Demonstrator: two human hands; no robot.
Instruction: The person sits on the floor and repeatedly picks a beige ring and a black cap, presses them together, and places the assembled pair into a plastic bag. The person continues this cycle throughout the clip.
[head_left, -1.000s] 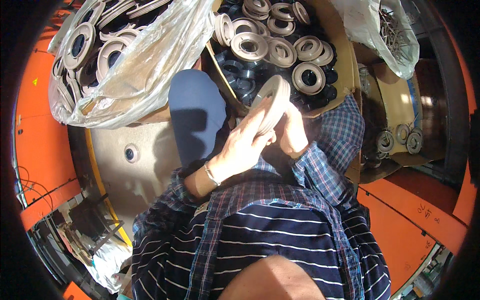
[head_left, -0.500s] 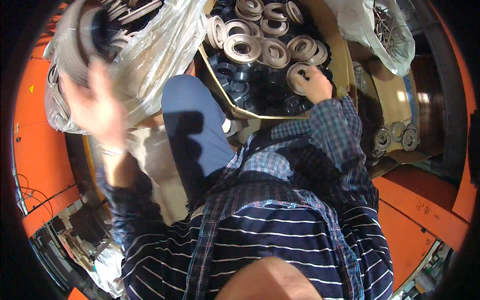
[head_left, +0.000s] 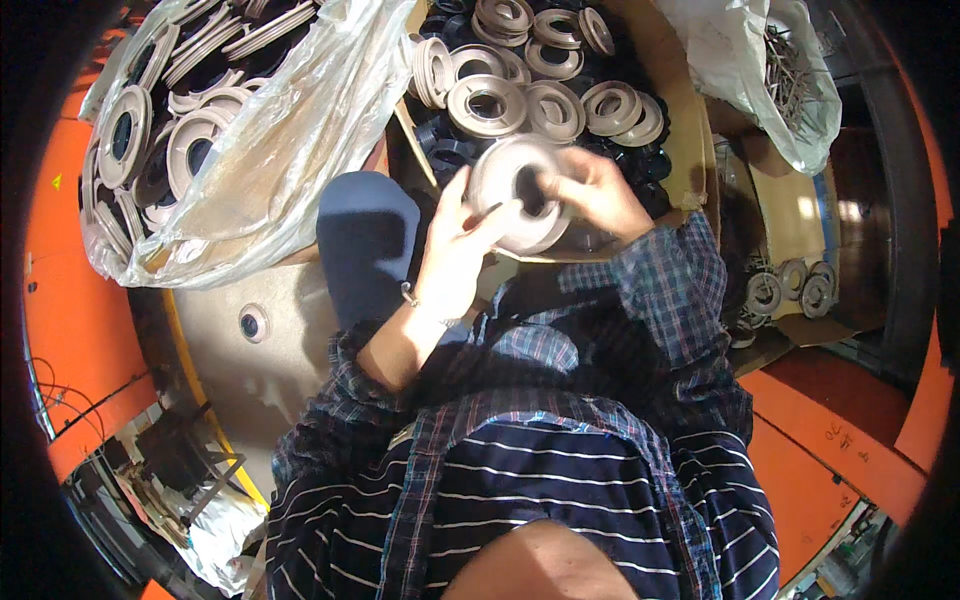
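Above the near edge of a cardboard box, my left hand and my right hand grip a beige flanged ring from both sides. My fingers reach into its dark centre hole. It is smeared by motion, and whether a second ring lies against it I cannot tell. Just beyond my hands, more beige rings lie loosely over black rings in the box. To the left, a clear plastic bag stands open, holding many similar beige rings.
One ring lies on the floor at left. A bag of thin metal pieces hangs at the upper right. Below it, a cardboard carton holds several rings. Orange metal panels flank both sides.
My left hand has come from the bag to the middle and meets my right hand, which has lifted from the box and moved left. A ring on the floor at left now shows.
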